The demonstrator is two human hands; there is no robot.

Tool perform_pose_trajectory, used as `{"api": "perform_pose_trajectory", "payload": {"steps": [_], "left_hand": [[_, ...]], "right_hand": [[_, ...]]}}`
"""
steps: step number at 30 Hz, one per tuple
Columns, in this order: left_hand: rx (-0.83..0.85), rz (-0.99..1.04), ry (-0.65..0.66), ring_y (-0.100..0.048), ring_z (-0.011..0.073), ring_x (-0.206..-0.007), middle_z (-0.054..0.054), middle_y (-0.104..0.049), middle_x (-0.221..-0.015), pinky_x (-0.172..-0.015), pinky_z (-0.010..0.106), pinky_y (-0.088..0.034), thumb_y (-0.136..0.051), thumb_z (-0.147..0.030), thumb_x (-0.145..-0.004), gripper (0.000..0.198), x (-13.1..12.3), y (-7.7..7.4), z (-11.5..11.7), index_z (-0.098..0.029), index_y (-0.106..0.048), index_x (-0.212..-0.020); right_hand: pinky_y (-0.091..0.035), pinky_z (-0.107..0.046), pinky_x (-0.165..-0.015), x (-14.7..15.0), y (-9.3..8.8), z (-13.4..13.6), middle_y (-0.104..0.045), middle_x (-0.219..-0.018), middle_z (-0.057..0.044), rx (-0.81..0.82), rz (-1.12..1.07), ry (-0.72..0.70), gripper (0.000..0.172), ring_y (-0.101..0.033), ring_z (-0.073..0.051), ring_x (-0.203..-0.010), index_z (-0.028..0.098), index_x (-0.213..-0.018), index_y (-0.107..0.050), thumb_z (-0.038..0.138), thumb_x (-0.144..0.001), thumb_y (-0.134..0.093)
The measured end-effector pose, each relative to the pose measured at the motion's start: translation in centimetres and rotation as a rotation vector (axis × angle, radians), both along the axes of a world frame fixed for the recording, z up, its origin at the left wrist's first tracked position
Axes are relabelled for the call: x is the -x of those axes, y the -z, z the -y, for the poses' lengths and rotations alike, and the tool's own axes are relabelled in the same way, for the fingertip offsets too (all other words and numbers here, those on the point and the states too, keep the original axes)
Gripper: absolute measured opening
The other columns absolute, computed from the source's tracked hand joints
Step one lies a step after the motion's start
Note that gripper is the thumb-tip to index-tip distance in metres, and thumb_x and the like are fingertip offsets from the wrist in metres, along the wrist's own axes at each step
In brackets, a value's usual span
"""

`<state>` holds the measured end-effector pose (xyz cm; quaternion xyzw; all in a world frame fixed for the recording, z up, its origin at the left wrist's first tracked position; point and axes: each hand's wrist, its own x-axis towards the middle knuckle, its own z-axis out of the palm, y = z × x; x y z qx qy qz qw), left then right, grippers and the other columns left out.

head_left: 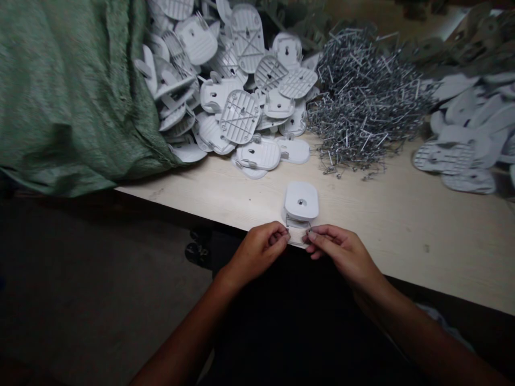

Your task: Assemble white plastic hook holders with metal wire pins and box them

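Observation:
A white plastic plate (301, 201) with a keyhole slot lies at the near edge of the pale wooden table (402, 241). A thin metal wire clip (298, 236) sits at its near end, partly hidden by my fingers. My left hand (257, 252) pinches the clip's left side between its fingertips. On the other side, my right hand (338, 252) holds the clip's right side. A large heap of matching white plates (237, 91) lies farther up the table, and a tangled pile of bent metal wire clips (362, 102) lies beside it.
A green woven sack (68, 91) spills plates onto the far left of the table. More white plates (466, 123) lie heaped at the right. The table's front edge runs close to my body, with a dark floor (88, 268) below at the left.

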<state>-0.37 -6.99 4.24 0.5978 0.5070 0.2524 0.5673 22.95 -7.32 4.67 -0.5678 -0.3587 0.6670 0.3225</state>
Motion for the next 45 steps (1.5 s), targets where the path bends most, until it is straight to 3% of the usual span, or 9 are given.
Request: {"api": "perform_pose_trajectory", "payload": {"steps": [12, 14, 18, 31, 38, 45], "left_hand": [[-0.011, -0.05, 0.008, -0.058, 0.0119, -0.069, -0.001, -0.068, -0.081, -0.062, 0.024, -0.043, -0.066, -0.031, -0.102, 0.014, 0.3, 0.3, -0.4, -0.019, -0.072, -0.096], [-0.028, -0.043, -0.051, -0.057, 0.0111, -0.066, -0.002, -0.067, -0.083, -0.06, 0.023, -0.043, -0.071, -0.032, -0.098, 0.015, 0.3, 0.4, -0.2, -0.02, -0.071, -0.107], [-0.036, -0.005, -0.157, -0.056, 0.0096, -0.061, -0.003, -0.066, -0.087, -0.057, 0.022, -0.044, -0.079, -0.032, -0.093, 0.04, 0.3, 0.9, 0.1, -0.021, -0.066, -0.129], [-0.095, -0.013, -0.059, -0.054, 0.0086, -0.058, -0.005, -0.062, -0.075, -0.054, 0.021, -0.042, -0.076, -0.026, -0.091, 0.028, 0.1, 0.6, -1.2, -0.019, -0.075, -0.118], [-0.014, 0.041, -0.039, -0.049, 0.0094, -0.058, -0.005, -0.058, -0.07, -0.053, 0.021, -0.036, -0.078, -0.035, -0.091, 0.022, 0.1, 0.6, -2.8, -0.019, -0.074, -0.104], [0.085, 0.061, 0.013, -0.052, 0.0105, -0.058, -0.005, -0.06, -0.071, -0.054, 0.023, -0.037, -0.084, -0.044, -0.088, 0.031, 0.6, 0.5, -4.1, -0.018, -0.073, -0.102]], "right_hand": [[-0.064, -0.032, -0.071, 0.2, -0.1, -0.4, -0.082, -0.092, -0.009, 0.049, -0.002, 0.006, 0.048, -0.076, -0.019, -0.076, 0.018, -0.093, -0.083, 0.06, -0.073, -0.096], [-0.064, -0.032, -0.071, 0.2, -0.2, -0.4, -0.082, -0.091, -0.009, 0.056, -0.002, 0.016, 0.048, -0.076, -0.019, -0.075, 0.018, -0.092, -0.082, 0.061, -0.073, -0.096], [-0.064, -0.031, -0.071, 0.3, -0.2, -0.3, -0.082, -0.091, -0.009, 0.072, 0.0, 0.031, 0.05, -0.076, -0.019, -0.075, 0.018, -0.092, -0.082, 0.061, -0.071, -0.097], [-0.067, -0.03, -0.073, 0.5, -0.6, -0.3, -0.081, -0.087, -0.008, 0.144, -0.062, 0.074, 0.047, -0.077, -0.018, -0.074, 0.017, -0.09, -0.08, 0.055, -0.07, -0.099], [-0.067, -0.03, -0.071, 1.0, -1.0, -0.6, -0.079, -0.084, -0.006, 0.161, -0.111, 0.13, 0.049, -0.077, -0.018, -0.07, 0.019, -0.093, -0.074, 0.053, -0.071, -0.1], [-0.067, -0.031, -0.073, 0.9, -1.3, -0.8, -0.078, -0.083, -0.002, 0.113, -0.111, 0.162, 0.05, -0.077, -0.018, -0.07, 0.022, -0.098, -0.066, 0.052, -0.074, -0.098]]}}
